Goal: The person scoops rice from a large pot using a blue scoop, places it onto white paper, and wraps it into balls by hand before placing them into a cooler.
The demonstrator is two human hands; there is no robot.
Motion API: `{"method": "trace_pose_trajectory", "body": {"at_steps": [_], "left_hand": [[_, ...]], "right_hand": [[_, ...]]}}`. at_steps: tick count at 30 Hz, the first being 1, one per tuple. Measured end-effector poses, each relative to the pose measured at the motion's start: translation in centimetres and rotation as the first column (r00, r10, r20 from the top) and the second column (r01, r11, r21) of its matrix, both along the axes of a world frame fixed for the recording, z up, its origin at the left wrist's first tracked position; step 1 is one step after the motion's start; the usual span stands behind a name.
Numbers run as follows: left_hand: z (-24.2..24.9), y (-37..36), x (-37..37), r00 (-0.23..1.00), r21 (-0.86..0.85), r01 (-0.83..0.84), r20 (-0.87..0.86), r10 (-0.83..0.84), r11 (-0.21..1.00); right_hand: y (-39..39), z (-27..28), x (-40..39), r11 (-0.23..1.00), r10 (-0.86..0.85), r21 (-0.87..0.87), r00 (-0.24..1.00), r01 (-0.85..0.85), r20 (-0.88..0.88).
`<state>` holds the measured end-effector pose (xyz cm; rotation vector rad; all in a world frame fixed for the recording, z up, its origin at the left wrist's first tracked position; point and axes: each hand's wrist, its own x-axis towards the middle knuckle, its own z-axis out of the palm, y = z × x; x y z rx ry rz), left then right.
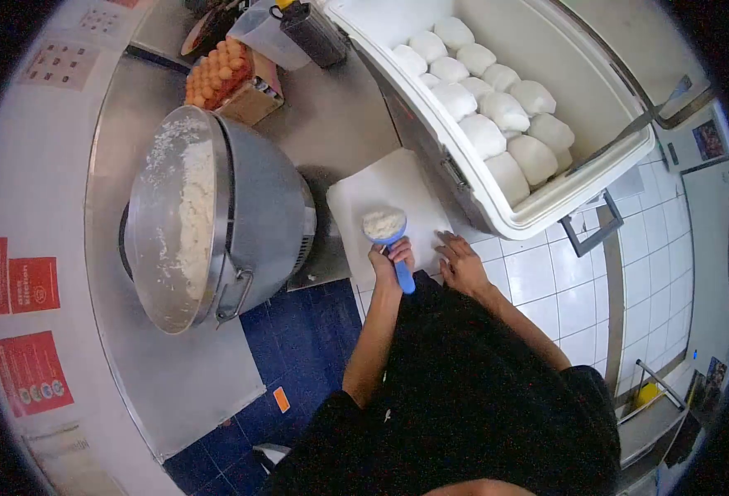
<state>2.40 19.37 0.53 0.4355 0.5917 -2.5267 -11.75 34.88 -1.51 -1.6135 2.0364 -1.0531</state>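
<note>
My left hand is closed around the handle of a blue scoop. The scoop's bowl holds a heap of pale, floury powder. Beneath it lies a white board or sheet on the steel counter. My right hand rests with its fingers stretched out at the right edge of that white surface, holding nothing. To the left stands a large grey bowl under a clear lid, with pale flour or dough showing through.
An open white cooler box at upper right holds several rounded white lumps, perhaps dough. Eggs sit on a tray at the back, near a clear plastic jug. White floor tiles show on the right.
</note>
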Motion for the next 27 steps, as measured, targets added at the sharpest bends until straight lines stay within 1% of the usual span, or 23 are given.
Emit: {"method": "trace_pose_trajectory", "body": {"at_steps": [1, 2, 3, 4, 5, 6, 7, 8, 10, 12, 13, 15, 16, 17, 18, 20, 21, 22, 23, 24, 25, 26, 27], "left_hand": [[-1.7, 0.1, 0.6, 0.967, -0.033, -0.055, 0.249, 0.061, 0.998], [-2.5, 0.2, 1.0, 0.866, -0.080, -0.095, 0.485, 0.122, 0.992], [-1.1, -0.4, 1.4, 0.791, -0.297, -0.002, 0.583, 0.183, 0.955], [0.4, -1.7, 1.2, 0.621, -0.449, 0.080, 0.721, 0.308, 0.890], [2.2, -2.7, 1.1, 0.423, -0.560, 0.193, 0.788, 0.447, 0.806], [5.6, -3.0, 0.9, 0.214, -0.648, 0.371, 0.757, 0.618, 0.665], [9.2, -3.4, 0.5, 0.033, -0.651, 0.562, 0.634, 0.773, 0.510], [11.9, -4.7, 0.8, -0.038, -0.618, 0.758, 0.276, 0.960, 0.208], [14.8, -4.8, 0.5, 0.009, -0.419, 0.906, -0.123, 0.992, -0.060], [16.0, -3.7, 0.2, 0.009, -0.439, 0.897, -0.088, 0.996, -0.047], [14.7, -3.4, -0.1, 0.016, -0.439, 0.897, -0.087, 0.996, -0.053], [8.4, -2.3, -0.1, 0.037, -0.238, 0.971, 0.079, 0.996, -0.017], [4.2, -1.9, -0.1, 0.020, -0.065, 0.998, 0.174, 0.985, -0.009], [-0.7, -1.4, 0.3, 0.032, 0.064, 0.996, 0.371, 0.928, -0.060], [0.0, -1.2, 0.3, 0.034, 0.065, 0.996, 0.370, 0.928, -0.063], [1.3, -1.5, -1.0, -0.058, 0.113, 0.994, 0.590, 0.805, -0.011], [1.4, -1.4, -0.8, -0.051, 0.118, 0.993, 0.591, 0.805, -0.024], [1.2, -1.0, -0.2, -0.008, 0.085, 0.995, 0.532, 0.847, -0.044], [1.1, -1.2, -0.4, 0.042, 0.042, 0.997, 0.459, 0.887, -0.069], [0.2, -1.4, 0.1, 0.054, 0.036, 0.996, 0.453, 0.890, -0.079], [-0.9, -1.3, 0.8, 0.119, -0.147, 0.988, 0.553, 0.824, -0.044], [-2.0, -1.1, 1.7, 0.196, -0.313, 0.949, 0.639, 0.744, 0.020], [-2.2, -0.6, 2.3, 0.194, -0.313, 0.950, 0.642, 0.741, 0.023]], "right_hand": [[0.6, 0.0, -0.4, 1.000, 0.001, 0.006, 1.000, -0.001, 0.003], [1.4, -0.4, -0.9, 0.998, -0.066, 0.005, 0.997, 0.066, 0.045], [2.0, -0.8, -1.1, 0.990, -0.138, 0.007, 0.986, 0.138, 0.088], [2.6, -1.0, -1.3, 0.990, -0.142, 0.014, 0.985, 0.142, 0.099], [3.4, -0.9, -1.6, 0.976, -0.213, 0.071, 0.971, 0.207, 0.103], [3.8, -0.6, -1.9, 0.955, -0.283, 0.123, 0.954, 0.271, 0.099], [4.2, 0.5, -2.1, 0.954, -0.299, 0.061, 0.945, 0.293, 0.132], [4.5, 0.5, -2.2, 0.953, -0.301, 0.068, 0.944, 0.295, 0.136], [5.2, 0.5, -2.6, 0.931, -0.359, 0.139, 0.915, 0.338, 0.182], [5.5, 0.9, -2.7, 0.923, -0.383, 0.124, 0.901, 0.365, 0.201], [5.6, 0.8, -2.7, 0.922, -0.384, 0.137, 0.903, 0.362, 0.192], [5.7, 0.8, -2.7, 0.918, -0.390, 0.151, 0.902, 0.366, 0.184], [5.3, 0.7, -2.6, 0.932, -0.355, 0.144, 0.919, 0.333, 0.174], [5.0, 0.7, -2.2, 0.945, -0.318, 0.136, 0.934, 0.298, 0.165], [4.8, 0.6, -1.7, 0.944, -0.320, 0.135, 0.933, 0.300, 0.166], [3.4, 0.3, -1.5, 0.986, -0.150, 0.089, 0.981, 0.139, 0.125], [2.8, 0.4, -1.0, 0.983, -0.112, 0.156, 0.987, 0.094, 0.114], [2.3, 0.3, -0.2, 0.983, -0.114, 0.161, 0.986, 0.094, 0.118], [1.2, 0.0, 0.1, 0.992, -0.013, 0.128, 0.999, 0.008, 0.033], [0.0, -0.2, 0.2, 0.992, 0.081, 0.103, 0.995, -0.075, -0.054], [-1.1, -0.3, 0.3, 0.993, 0.067, 0.098, 0.996, -0.061, -0.060], [-1.9, -0.4, 0.6, 0.993, 0.084, 0.092, 0.985, -0.071, -0.150], [-2.0, -0.8, 1.0, 0.992, 0.112, 0.091, 0.965, -0.093, -0.238]]}}
